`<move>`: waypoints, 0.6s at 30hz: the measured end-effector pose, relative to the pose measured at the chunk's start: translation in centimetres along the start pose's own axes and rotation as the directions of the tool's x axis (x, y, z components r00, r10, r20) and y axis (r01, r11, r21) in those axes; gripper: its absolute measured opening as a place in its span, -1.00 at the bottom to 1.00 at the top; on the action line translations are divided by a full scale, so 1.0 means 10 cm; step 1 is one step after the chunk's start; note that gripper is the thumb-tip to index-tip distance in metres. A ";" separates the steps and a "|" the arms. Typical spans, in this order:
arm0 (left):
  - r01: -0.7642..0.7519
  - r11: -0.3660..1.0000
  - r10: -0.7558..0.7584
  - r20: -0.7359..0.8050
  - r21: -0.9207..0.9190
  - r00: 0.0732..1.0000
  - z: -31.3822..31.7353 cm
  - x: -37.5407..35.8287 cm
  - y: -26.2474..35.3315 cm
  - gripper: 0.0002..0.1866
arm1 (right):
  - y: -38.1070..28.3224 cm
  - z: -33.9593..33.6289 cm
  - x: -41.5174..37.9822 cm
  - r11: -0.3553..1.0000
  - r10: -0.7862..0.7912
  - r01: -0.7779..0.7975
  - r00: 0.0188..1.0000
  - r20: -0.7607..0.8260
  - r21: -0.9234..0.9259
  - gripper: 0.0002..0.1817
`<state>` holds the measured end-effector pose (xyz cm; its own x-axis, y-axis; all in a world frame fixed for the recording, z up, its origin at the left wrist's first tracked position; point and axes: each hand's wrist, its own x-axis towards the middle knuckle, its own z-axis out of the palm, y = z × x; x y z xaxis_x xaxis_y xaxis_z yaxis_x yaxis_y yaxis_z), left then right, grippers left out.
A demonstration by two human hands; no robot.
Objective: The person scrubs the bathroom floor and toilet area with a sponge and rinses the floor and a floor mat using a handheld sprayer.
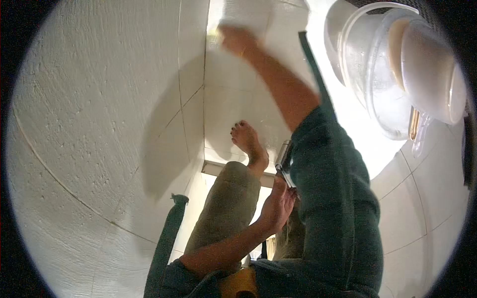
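Note:
My right hand (241,41) is stretched far forward, low by the corner where the white wall meets the tiled floor. It is smeared by motion, and a blurred yellow-green patch (213,37) shows at its fingertips. My left hand (279,204) is between my knees, its fingers bent and pressed together at the lower end of a shiny metal-coloured object (283,155). That object is partly hidden by the dark green sleeve or clothing. A bare foot (246,141) rests on the floor between the two hands.
A rough white wall (89,119) fills the left side. Clear and whitish plastic tubs or buckets (430,72) stand at the upper right, with a clear handle-like piece (421,135) below them. Pale tiles (407,208) show at the right. A strip or sill (213,168) crosses behind the foot.

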<state>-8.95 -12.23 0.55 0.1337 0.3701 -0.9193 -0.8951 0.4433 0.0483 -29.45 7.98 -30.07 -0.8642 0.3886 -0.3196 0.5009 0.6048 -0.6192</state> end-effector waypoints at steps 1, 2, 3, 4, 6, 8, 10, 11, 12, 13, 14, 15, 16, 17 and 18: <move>0.056 0.996 -0.056 -0.003 -0.064 0.998 0.04 0.00 0.05 -0.27 | -0.51 -0.25 -0.45 0.979 0.199 -0.205 0.945 0.259 0.000 -0.65; 0.111 0.986 -0.113 -0.008 -0.124 0.994 0.05 -0.01 0.08 -0.26 | -0.51 -0.26 -0.46 0.978 0.201 -0.208 0.945 0.257 -0.002 -0.65; 0.111 0.986 -0.113 -0.009 -0.123 0.994 0.06 -0.03 -0.01 -0.26 | -0.50 -0.27 -0.49 0.990 0.139 -0.141 0.950 0.281 -0.013 -0.62; 0.082 0.957 -0.091 -0.020 -0.279 0.996 0.07 -0.02 -0.16 -0.27 | -0.48 -0.27 -0.49 0.997 0.071 -0.067 0.950 0.304 -0.025 -0.59; 0.041 0.909 -0.044 0.002 -0.416 0.999 0.18 -0.05 -0.06 -0.28 | -0.30 -0.18 -0.56 0.996 -0.057 0.081 0.926 0.373 -0.049 -0.53; -0.040 0.912 0.031 -0.028 -0.408 0.999 0.21 0.00 0.01 -0.29 | -0.03 -0.38 -0.31 0.993 -0.112 0.116 0.959 0.259 0.002 -0.50; -0.084 0.961 0.060 -0.100 -0.262 0.993 0.18 -0.04 0.16 -0.33 | 0.00 -0.81 0.16 1.000 0.002 -0.002 0.998 -0.066 0.002 -0.69; -0.096 0.963 0.070 -0.109 -0.251 0.992 0.23 -0.04 0.30 -0.33 | -0.02 -0.95 0.38 0.988 0.156 -0.155 0.987 -0.044 0.023 -0.58; 0.015 0.909 -0.093 -0.168 -0.417 0.981 0.29 -0.03 0.47 -0.35 | 0.01 -0.90 0.50 0.987 0.148 -0.131 0.962 -0.230 0.089 -0.65; 0.104 0.806 -0.262 -0.193 -0.582 0.945 0.31 -0.02 0.56 -0.37 | -0.01 -0.76 0.54 0.987 0.144 -0.123 0.961 -0.235 0.101 -0.65; 0.097 0.805 -0.260 -0.200 -0.586 0.945 0.26 -0.01 0.53 -0.37 | -0.11 -0.68 0.49 0.991 0.132 -0.129 0.978 -0.159 0.032 -0.71; 0.038 0.922 -0.129 -0.214 -0.385 0.968 0.17 0.00 0.44 -0.38 | -0.20 -0.65 0.37 0.991 0.126 -0.130 0.989 -0.078 -0.042 -0.76; -0.033 0.985 0.000 -0.193 -0.167 0.981 0.07 0.00 0.31 -0.38 | -0.32 -0.67 0.12 0.997 0.073 -0.073 0.997 0.029 0.009 -0.75; -0.114 0.992 0.120 -0.135 0.056 0.984 0.03 0.01 0.19 -0.39 | -0.08 0.41 0.38 0.993 -0.072 0.088 0.978 -0.194 0.076 -0.75; -0.204 0.941 0.225 -0.048 0.270 0.973 0.05 0.00 0.13 -0.39 | -0.02 0.60 0.20 0.995 -0.067 0.081 0.980 -0.189 0.064 -0.75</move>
<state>-9.91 -11.26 0.81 -0.0916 0.4212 -0.9023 -0.7544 0.5621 0.3390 -31.62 4.49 -34.86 -0.8716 0.4710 -0.1361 0.4254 0.5884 -0.6876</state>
